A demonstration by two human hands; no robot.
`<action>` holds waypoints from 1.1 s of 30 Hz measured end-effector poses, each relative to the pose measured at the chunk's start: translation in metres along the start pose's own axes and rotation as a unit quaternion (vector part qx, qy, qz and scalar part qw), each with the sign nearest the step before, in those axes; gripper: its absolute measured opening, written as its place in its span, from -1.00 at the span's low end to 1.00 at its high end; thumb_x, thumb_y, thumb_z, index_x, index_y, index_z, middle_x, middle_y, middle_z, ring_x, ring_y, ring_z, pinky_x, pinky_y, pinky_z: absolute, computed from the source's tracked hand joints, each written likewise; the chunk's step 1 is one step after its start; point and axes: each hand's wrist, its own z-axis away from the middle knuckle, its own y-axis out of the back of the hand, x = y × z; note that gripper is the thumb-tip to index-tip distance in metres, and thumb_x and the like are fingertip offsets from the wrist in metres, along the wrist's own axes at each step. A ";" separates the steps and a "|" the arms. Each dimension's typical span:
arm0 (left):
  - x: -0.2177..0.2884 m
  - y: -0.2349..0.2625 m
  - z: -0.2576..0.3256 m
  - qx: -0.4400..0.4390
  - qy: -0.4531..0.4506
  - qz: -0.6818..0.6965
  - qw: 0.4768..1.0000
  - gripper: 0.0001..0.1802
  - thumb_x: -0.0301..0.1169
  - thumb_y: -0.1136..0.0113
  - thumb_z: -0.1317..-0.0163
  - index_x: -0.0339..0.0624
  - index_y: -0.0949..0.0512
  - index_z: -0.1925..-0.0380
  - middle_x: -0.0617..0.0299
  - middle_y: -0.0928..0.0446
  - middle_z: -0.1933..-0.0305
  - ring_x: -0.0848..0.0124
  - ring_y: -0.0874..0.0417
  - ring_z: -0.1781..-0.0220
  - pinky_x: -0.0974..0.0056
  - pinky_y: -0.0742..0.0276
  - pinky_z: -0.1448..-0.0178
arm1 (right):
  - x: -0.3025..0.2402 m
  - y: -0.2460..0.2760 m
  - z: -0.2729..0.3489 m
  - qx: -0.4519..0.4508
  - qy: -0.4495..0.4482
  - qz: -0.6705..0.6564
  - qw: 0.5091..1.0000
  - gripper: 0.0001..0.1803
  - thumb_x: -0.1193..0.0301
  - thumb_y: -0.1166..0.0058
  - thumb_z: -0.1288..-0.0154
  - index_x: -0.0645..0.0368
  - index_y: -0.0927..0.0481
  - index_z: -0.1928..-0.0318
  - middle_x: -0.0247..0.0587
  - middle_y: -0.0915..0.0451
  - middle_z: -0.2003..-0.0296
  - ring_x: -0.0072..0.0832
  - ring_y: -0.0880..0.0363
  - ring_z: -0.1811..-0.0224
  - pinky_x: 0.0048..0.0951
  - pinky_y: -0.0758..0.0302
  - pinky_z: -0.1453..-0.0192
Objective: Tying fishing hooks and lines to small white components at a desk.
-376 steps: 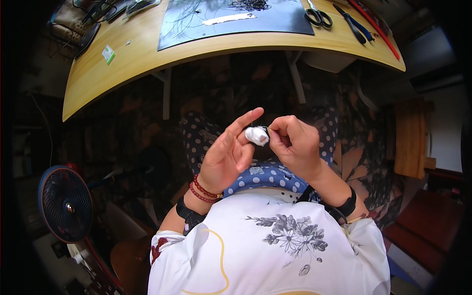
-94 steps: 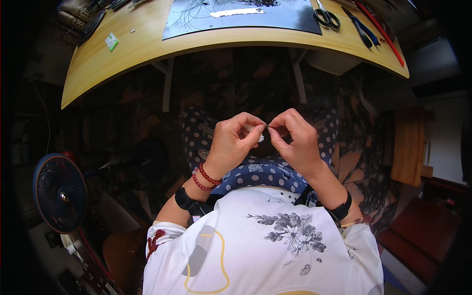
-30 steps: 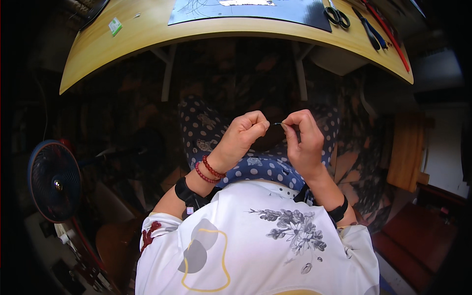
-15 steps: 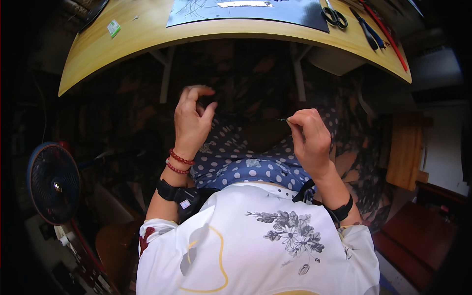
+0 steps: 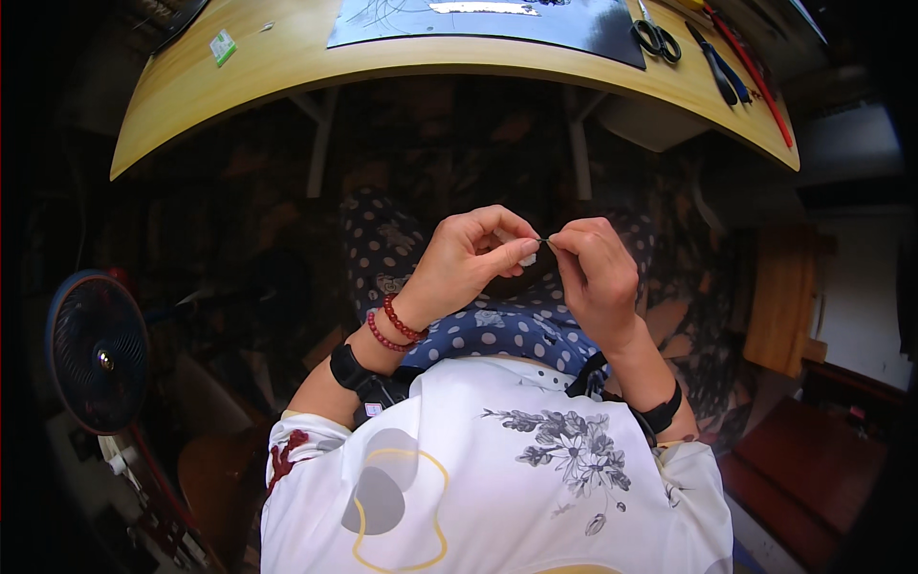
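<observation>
with closed fingers [image 5: 570,232], the left hand [image 5: 461,253] and right hand [image 5: 602,266] are pinching a thin dark strand [image 5: 544,240] above the dotted trousers [image 5: 488,335], the handling seemingly underway, what is left being unclear.

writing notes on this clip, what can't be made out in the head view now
All in the head view:
thin dark piece: too small to identify, partly covered by the right hand
whether the left hand grips it too: contact too small to see
white wrap: partly hidden by the left thumb
scissors: blade tips cut off by the top edge
dark mat: far side, same edge
</observation>
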 end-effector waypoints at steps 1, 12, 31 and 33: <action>0.003 0.000 0.000 0.009 0.013 0.001 1.000 -0.83 -0.41 -0.32 -0.40 -0.26 -0.65 0.10 0.30 -0.69 0.24 0.61 -0.70 0.24 0.50 -0.65 0.12 | 0.000 0.000 0.000 0.000 0.003 -0.002 1.000 -0.75 0.76 -0.29 -0.07 0.29 -0.59 0.25 -0.08 -0.59 0.33 -0.16 -0.64 0.27 -0.30 -0.61 0.21; -0.004 0.002 0.002 0.049 0.056 0.065 0.995 -0.90 -0.39 -0.29 -0.39 -0.18 -0.64 0.23 0.38 -0.63 0.34 0.65 -0.59 0.34 0.50 -0.52 0.23 | -0.004 -0.008 0.002 0.016 -0.059 -0.064 0.996 -0.76 0.71 -0.37 -0.07 0.26 -0.60 0.26 -0.12 -0.61 0.33 -0.24 -0.65 0.33 -0.36 -0.60 0.31; -0.020 -0.005 0.000 0.070 0.065 -0.027 0.995 -0.92 -0.47 -0.30 -0.28 -0.26 -0.63 0.32 0.39 -0.59 0.48 0.71 -0.50 0.47 0.54 -0.39 0.37 | 0.022 0.008 -0.056 0.032 0.007 0.043 0.999 -0.77 0.58 -0.32 -0.16 0.18 -0.50 0.26 -0.13 -0.50 0.34 -0.11 -0.60 0.32 -0.22 -0.54 0.29; -0.012 0.001 0.006 0.087 0.059 -0.006 0.994 -0.89 -0.44 -0.31 -0.31 -0.26 -0.63 0.30 0.37 -0.61 0.44 0.67 -0.55 0.43 0.53 -0.44 0.34 | 0.042 0.038 -0.093 0.081 -0.020 0.150 0.985 -0.79 0.46 -0.32 -0.24 0.18 -0.52 0.22 -0.09 -0.52 0.30 -0.06 -0.58 0.21 -0.14 -0.52 0.18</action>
